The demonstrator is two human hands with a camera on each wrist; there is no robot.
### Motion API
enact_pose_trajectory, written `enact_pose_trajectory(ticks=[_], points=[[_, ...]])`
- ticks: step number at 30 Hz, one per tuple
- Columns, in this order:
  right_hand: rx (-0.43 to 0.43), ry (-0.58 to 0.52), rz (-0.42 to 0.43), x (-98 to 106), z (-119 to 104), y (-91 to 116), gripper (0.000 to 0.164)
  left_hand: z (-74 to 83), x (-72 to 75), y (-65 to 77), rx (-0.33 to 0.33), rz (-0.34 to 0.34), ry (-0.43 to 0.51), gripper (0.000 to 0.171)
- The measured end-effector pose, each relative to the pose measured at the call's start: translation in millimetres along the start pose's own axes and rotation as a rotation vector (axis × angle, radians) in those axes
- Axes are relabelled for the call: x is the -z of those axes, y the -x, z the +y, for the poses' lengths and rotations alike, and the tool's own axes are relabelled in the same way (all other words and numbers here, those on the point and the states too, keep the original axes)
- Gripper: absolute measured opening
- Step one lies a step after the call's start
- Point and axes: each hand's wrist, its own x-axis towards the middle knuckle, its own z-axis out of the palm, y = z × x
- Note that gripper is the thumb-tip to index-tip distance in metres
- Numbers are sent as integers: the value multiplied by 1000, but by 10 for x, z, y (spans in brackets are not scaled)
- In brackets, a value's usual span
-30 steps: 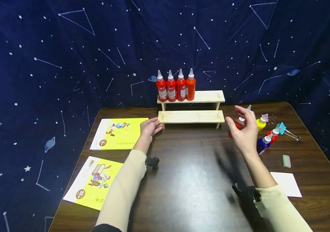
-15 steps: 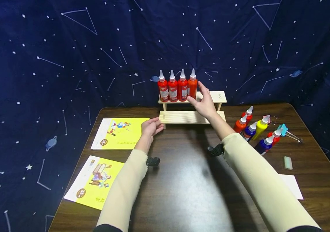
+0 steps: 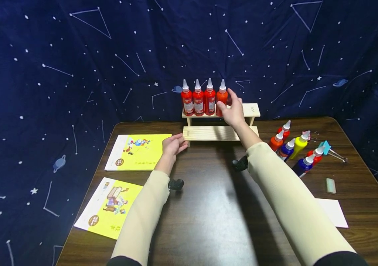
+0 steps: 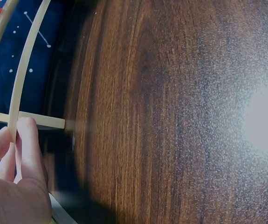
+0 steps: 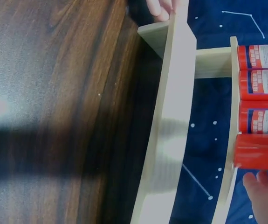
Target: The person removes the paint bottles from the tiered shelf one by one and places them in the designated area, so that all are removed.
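Four-legged wooden two-step rack (image 3: 208, 133) stands at the back of the table. Along its upper step is a row of red squeeze bottles (image 3: 198, 99) with white pointed nozzles. My right hand (image 3: 233, 112) grips the orange-red squeeze bottle (image 3: 222, 96) at the right end of that row, thumb in front and fingers behind it. In the right wrist view, this bottle (image 5: 259, 151) overlaps the front edge of the upper step, with the hand (image 5: 266, 200) at its side. My left hand (image 3: 173, 144) pinches the left end of the lower step (image 4: 19, 93) between thumb and fingers.
On the right stand several squeeze bottles, among them a yellow one (image 3: 298, 146) and a dark blue one (image 3: 303, 166). Near them lie a blue clip (image 3: 324, 147), an eraser (image 3: 330, 186) and white paper (image 3: 333, 212). Two yellow booklets (image 3: 145, 151) lie left.
My right hand has come left from above the loose bottles to the end bottle on the upper step and taken hold of it. That bottle has shifted slightly right. The left hand stays put.
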Motion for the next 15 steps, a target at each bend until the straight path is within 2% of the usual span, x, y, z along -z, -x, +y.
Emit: enact_pose_trajectory(ticks=[2,5,10,15], points=[[-4,35,30,1,-15,-2,54,-1,0,-2,2,-2,-1,28],[2,9,46,3,-22,13,47,-3,5,-4,6,2,0,28],[1,-174,65,26,46,113,46,-5,5,-2,10,3,3,28],[-2,-339,133,163,123,382,46,-7,0,-1,8,3,6,28]])
